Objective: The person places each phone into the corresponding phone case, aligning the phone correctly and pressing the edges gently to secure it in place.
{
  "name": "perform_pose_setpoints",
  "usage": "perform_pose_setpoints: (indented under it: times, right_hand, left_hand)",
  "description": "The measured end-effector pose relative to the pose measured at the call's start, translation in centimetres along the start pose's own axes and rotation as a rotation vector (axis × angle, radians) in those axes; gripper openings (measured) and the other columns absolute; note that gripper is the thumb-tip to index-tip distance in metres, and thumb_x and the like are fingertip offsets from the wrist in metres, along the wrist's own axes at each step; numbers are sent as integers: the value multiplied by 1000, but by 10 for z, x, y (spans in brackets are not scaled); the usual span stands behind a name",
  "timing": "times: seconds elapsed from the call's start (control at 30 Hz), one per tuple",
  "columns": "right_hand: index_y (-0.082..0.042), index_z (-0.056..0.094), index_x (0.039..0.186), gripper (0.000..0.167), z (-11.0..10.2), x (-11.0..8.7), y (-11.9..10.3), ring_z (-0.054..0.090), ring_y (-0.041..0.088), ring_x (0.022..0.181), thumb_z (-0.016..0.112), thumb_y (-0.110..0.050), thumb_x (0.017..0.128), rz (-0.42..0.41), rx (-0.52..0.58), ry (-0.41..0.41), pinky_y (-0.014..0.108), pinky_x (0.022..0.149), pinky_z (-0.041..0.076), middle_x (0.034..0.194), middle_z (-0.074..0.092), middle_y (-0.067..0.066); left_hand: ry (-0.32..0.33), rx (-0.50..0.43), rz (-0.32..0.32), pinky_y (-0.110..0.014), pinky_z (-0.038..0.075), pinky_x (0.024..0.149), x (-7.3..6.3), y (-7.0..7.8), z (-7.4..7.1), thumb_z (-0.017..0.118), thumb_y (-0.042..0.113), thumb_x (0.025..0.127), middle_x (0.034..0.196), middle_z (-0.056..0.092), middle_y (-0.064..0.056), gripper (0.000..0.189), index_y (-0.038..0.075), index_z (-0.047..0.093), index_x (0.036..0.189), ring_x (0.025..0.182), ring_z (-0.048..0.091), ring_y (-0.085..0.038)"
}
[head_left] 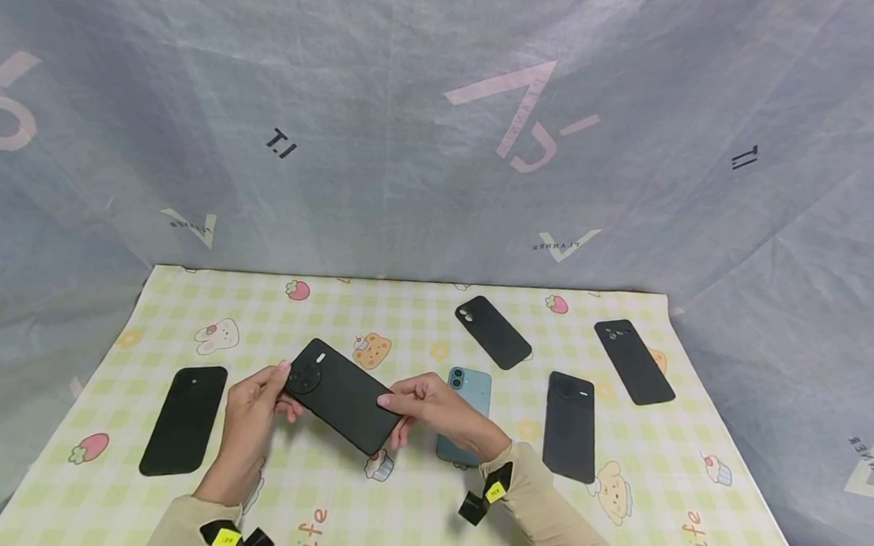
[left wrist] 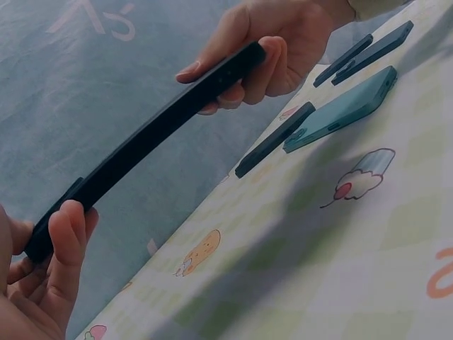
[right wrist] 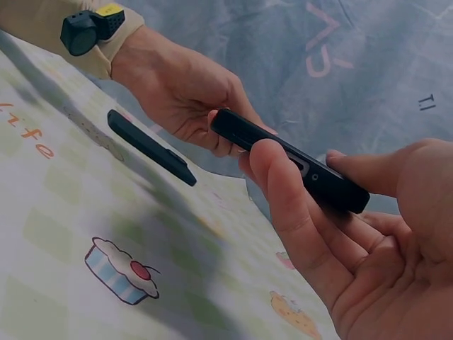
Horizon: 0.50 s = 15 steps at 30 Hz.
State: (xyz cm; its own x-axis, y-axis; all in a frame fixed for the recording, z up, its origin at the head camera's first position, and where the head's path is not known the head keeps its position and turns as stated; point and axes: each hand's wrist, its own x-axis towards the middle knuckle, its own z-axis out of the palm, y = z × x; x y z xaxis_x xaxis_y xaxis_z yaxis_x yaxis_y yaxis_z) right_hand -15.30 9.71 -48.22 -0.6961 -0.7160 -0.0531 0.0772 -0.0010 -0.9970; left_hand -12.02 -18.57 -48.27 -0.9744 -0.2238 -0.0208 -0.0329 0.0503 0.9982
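Note:
A black phone [head_left: 347, 398] with a round camera bump is held tilted above the table, back side up in the head view. I cannot tell whether a case is on it. My left hand [head_left: 253, 405] pinches its camera end between thumb and fingers. At the opposite end my right hand [head_left: 445, 410] grips it, thumb on top and fingers beneath. In the right wrist view, that end of the phone [right wrist: 333, 185] shows a slot and a small round hole. The left wrist view shows its long, thin side. Under my right forearm lies a teal phone [head_left: 476, 392], partly hidden.
A glossy black phone-shaped slab [head_left: 183, 420] lies at the left. On the right are a black phone case [head_left: 497, 336] with camera holes, a dark grey phone or case [head_left: 569, 432] and another black case [head_left: 638, 369]. The checked tablecloth [head_left: 392, 518] meets a grey curtain [head_left: 399, 142].

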Motion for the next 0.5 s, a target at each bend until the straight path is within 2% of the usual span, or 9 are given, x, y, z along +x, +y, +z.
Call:
perform_pose_setpoints:
  times: [0.07, 0.23, 0.37, 0.5]
  right_hand:
    - [5, 66, 87, 34, 1, 0, 1, 69, 44, 63, 63, -19, 111, 8, 10, -1, 33, 71, 63, 70, 74, 15]
    - [4, 71, 93, 31, 5, 0, 2, 73, 18, 61, 65, -21, 110, 42, 55, 44, 29, 70, 61, 70, 75, 9]
    - [3, 72, 94, 31, 8, -1, 4, 73, 15, 61, 66, -23, 109, 50, 77, 80, 29, 73, 62, 69, 75, 7]
    - [1, 73, 94, 30, 10, -3, 5, 73, 16, 61, 66, -24, 109, 47, 86, 82, 32, 79, 62, 69, 74, 8]
  left_hand:
    - [7, -2, 1, -28, 52, 51, 1, -1, 1, 58, 24, 114, 63, 65, -11, 39, -12, 69, 101, 52, 62, -20]
    - [28, -49, -52, -25, 50, 52, 2, -1, 7, 57, 28, 114, 65, 63, -6, 40, -10, 68, 106, 55, 60, -14]
    - [24, -80, -102, -25, 50, 55, 1, -1, 9, 56, 33, 114, 66, 62, -3, 41, -6, 67, 108, 58, 59, -14]
    - [4, -131, -101, -25, 48, 53, 1, -1, 6, 56, 31, 114, 65, 61, -4, 40, -5, 68, 101, 57, 58, -16]
